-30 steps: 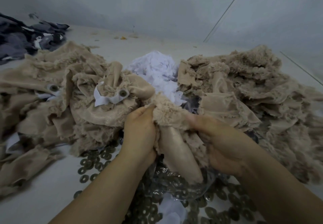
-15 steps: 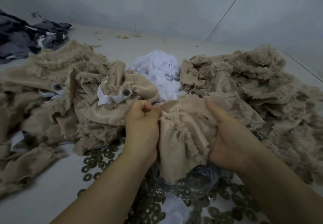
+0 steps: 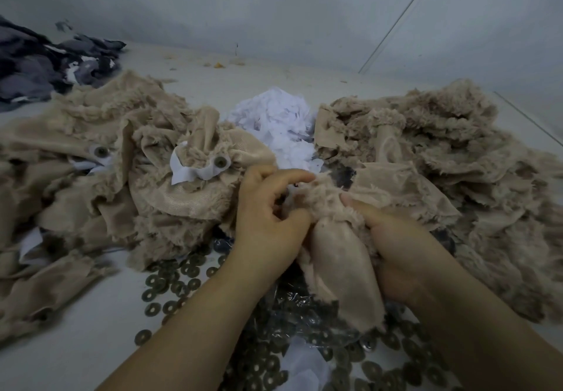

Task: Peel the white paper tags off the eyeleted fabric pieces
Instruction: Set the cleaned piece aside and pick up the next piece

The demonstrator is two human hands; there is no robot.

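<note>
Two hands worked one limp tan fabric piece [image 3: 338, 256] near centre on the bench [image 3: 91, 323].

Left hand [image 3: 268, 220] and right hand [image 3: 399, 247] fingers clenched its fuzzy top; soft, light, floppy, probably best pinched beside the eyelet, where a white tag [image 3: 289, 188] barely showed.

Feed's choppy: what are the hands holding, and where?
Both hands, left and right, grip one beige furry fabric piece at its bunched upper end.

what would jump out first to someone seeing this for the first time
Both hands at the centre: the left hand and right hand grip one beige furry fabric piece. Heaps of the same fabric flank them, the left heap showing a white paper tag by an eyelet. A white paper pile lies behind, dark metal rings in front.
</note>
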